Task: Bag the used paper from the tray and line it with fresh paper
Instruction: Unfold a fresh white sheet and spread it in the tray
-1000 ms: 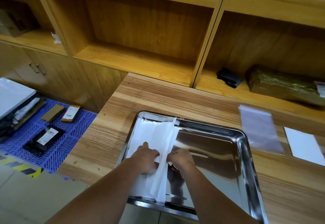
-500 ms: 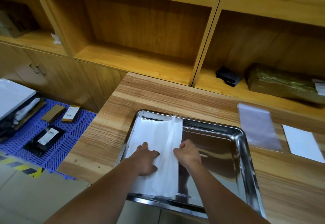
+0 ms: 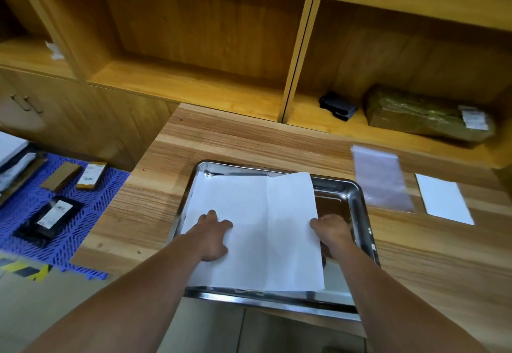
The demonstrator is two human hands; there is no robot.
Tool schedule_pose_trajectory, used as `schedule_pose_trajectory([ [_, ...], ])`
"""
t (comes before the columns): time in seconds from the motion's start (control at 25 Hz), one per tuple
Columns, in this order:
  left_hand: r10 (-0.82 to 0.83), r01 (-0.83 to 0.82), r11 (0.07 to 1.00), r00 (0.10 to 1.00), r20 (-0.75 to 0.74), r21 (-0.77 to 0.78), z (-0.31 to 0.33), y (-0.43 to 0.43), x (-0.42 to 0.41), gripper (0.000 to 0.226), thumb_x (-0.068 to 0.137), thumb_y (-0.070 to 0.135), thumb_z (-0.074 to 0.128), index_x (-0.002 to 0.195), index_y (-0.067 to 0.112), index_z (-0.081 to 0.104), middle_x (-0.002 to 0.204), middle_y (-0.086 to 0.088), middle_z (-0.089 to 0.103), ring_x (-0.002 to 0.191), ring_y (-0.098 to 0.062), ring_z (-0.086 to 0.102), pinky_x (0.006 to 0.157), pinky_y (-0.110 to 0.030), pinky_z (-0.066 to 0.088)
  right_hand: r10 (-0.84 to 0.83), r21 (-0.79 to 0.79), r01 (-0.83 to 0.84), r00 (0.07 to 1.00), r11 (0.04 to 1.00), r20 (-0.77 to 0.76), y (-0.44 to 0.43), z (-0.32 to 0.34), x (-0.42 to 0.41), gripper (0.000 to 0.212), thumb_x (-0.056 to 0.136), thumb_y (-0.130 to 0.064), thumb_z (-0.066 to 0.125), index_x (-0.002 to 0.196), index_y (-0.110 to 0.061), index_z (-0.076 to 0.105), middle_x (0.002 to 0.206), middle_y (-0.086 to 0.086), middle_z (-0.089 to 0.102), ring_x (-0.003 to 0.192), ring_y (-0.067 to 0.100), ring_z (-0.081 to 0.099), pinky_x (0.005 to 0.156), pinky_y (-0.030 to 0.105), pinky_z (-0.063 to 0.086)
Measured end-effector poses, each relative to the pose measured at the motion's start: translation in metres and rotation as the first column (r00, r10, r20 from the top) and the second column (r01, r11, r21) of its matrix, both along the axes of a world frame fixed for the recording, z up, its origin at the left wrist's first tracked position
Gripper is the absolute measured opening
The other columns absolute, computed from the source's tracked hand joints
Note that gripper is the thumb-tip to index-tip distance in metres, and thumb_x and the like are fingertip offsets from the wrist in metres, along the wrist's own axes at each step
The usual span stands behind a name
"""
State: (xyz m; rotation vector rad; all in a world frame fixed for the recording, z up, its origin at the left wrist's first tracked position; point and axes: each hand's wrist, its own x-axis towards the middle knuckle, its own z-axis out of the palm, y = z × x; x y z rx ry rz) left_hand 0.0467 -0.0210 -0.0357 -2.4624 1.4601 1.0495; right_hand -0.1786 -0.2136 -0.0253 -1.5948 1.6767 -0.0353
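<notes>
Left hand (image 3: pixel 212 235) grip open, palm flat pinning white paper (image 3: pixel 257 230); right hand (image 3: pixel 331 232) pinches its right edge. Paper lies unfolded in steel tray (image 3: pixel 357 203), centre frame on table (image 3: pixel 249 142), creased, right strip uncovered. Likely light, limp, slides on metal; hold edges, smooth outward

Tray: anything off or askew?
Yes. The tray overhangs the near edge of the table. The paper sits skewed toward the left, leaving bare metal on the right, and its far right corner rides up over the rim. Left hand presses it flat; right hand holds its right edge.
</notes>
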Motion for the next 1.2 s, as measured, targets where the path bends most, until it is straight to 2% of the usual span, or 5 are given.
schedule_pose_trajectory([
  [0.44, -0.096, 0.094, 0.995, 0.983, 0.154, 0.025, -0.006, 0.004, -0.004, 0.103, 0.069, 0.045, 0.083, 0.152, 0.033, 0.024, 0.150, -0.007, 0.026, 0.138, -0.031, 0.033, 0.108, -0.044, 0.043, -0.426, 0.373, 0.308, 0.856, 0.875, 0.292, 0.015, -0.003, -0.011, 0.020, 0.097, -0.033, 0.058, 0.097, -0.015, 0.065, 0.102, 0.014, 0.074, 0.092, 0.028, 0.068, 0.081, 0.041, 0.057],
  [0.56, -0.096, 0.092, 0.995, 0.983, 0.156, 0.030, -0.007, 0.002, -0.004, 0.104, 0.070, 0.045, 0.083, 0.153, 0.033, 0.023, 0.151, -0.008, 0.025, 0.138, -0.032, 0.033, 0.109, -0.044, 0.042, -0.095, -0.198, 0.095, 0.995, 0.976, 0.009, 0.017, 0.003, 0.001, 0.014, 0.095, -0.027, 0.054, 0.096, -0.017, 0.063, 0.108, 0.014, 0.068, 0.078, 0.023, 0.059, 0.068, 0.030, 0.043],
  [0.72, -0.096, 0.093, 0.995, 0.980, 0.176, 0.025, -0.007, 0.001, -0.004, 0.105, 0.068, 0.039, 0.084, 0.153, 0.033, 0.021, 0.150, -0.009, 0.025, 0.136, -0.031, 0.034, 0.106, -0.041, 0.044, 0.246, -0.489, -0.385, 0.913, 0.783, -0.325, 0.039, 0.003, 0.027, 0.028, 0.087, -0.023, 0.058, 0.115, -0.024, 0.060, 0.115, 0.005, 0.056, 0.101, 0.024, 0.053, 0.081, 0.035, 0.046],
  [0.92, -0.102, 0.098, 0.995, 0.974, 0.202, 0.027, -0.006, 0.002, -0.003, 0.110, 0.068, 0.040, 0.085, 0.155, 0.033, 0.017, 0.155, -0.012, 0.021, 0.140, -0.034, 0.031, 0.110, -0.043, 0.041, 0.337, -0.531, -0.591, 0.797, 0.607, -0.502, 0.051, 0.002, 0.049, 0.042, 0.076, -0.010, 0.061, 0.116, -0.022, 0.059, 0.111, 0.006, 0.052, 0.097, 0.025, 0.049, 0.082, 0.033, 0.041],
  [1.2, -0.092, 0.086, 0.995, 0.978, 0.187, 0.042, -0.006, 0.005, -0.001, 0.118, 0.071, 0.043, 0.086, 0.159, 0.033, 0.008, 0.164, -0.013, 0.008, 0.150, -0.036, 0.018, 0.116, -0.049, 0.034, 0.543, -0.181, -0.637, 0.747, 0.749, -0.384, 0.074, -0.023, 0.069, 0.057, 0.091, -0.057, 0.052, 0.135, -0.022, 0.040, 0.128, 0.007, 0.048, 0.112, 0.029, 0.059, 0.086, 0.038, 0.052],
])
